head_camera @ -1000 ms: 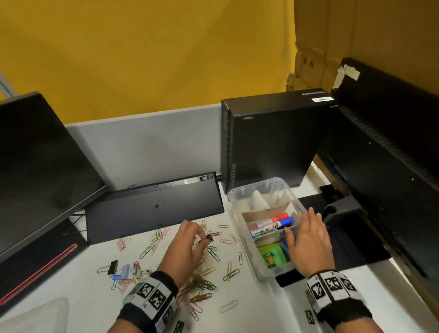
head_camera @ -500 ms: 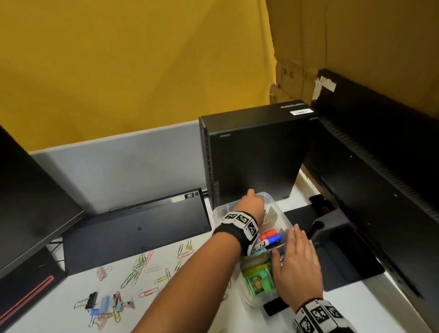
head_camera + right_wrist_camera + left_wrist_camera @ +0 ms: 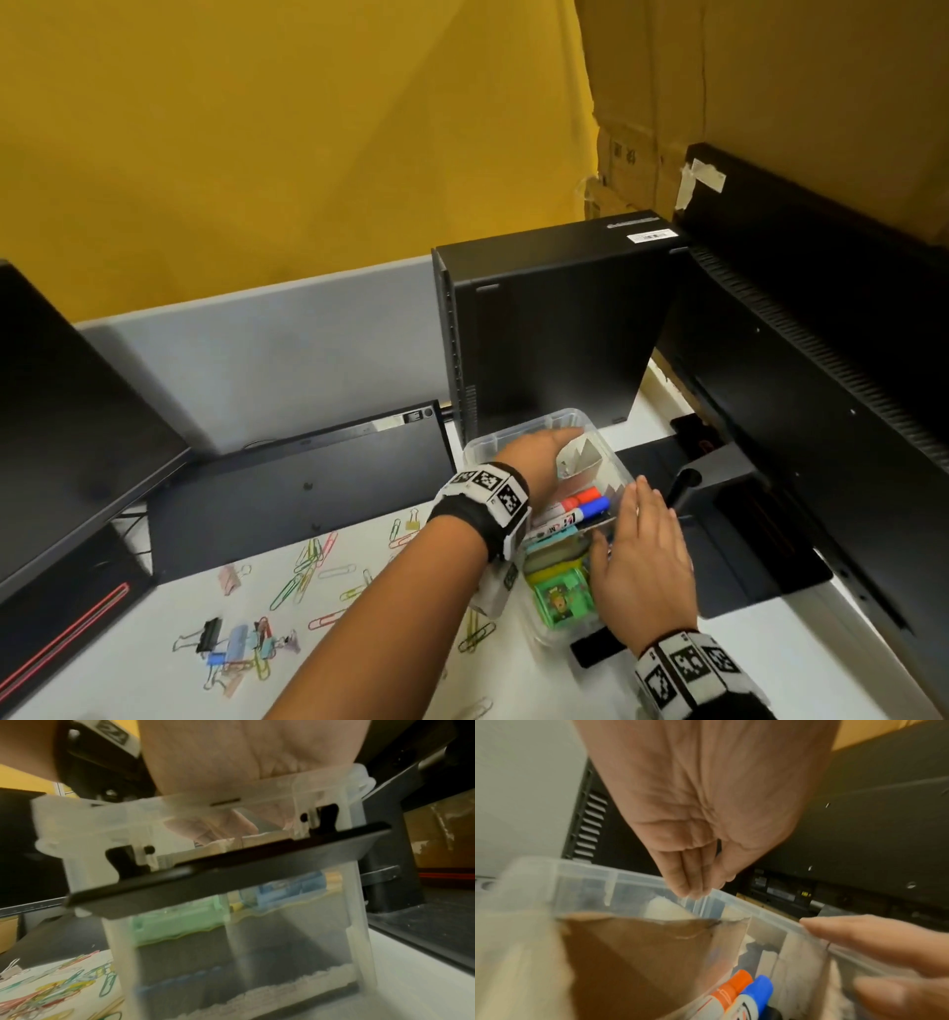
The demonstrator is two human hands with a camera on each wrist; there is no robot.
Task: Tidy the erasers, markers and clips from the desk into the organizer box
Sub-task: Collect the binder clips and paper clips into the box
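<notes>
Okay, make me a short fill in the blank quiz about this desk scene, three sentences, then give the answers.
1. The left hand reaches over the far end of the clear organizer box, while the ____ hand steadies its near side.
2. Beside the blue-capped marker in the box lies one with an ____ cap.
3. The coloured paper clips lie on the desk to the ____ of the box.

Answers: right; orange; left

Light: we're seeing even, warm indoor brightness on the white desk (image 3: 359,683), no harsh glare.
Shadows: soft ones lie just beside the organizer box (image 3: 518,437), toward the monitor stand.
Head view: mostly sharp; straight edges bow away from the box toward the frame borders.
Left wrist: the box's near rim and cardboard smear badly; the left hand (image 3: 706,821) is soft.
Right wrist: we get motion blur across the box wall; paper clips (image 3: 51,990) beside it are hazy.
</notes>
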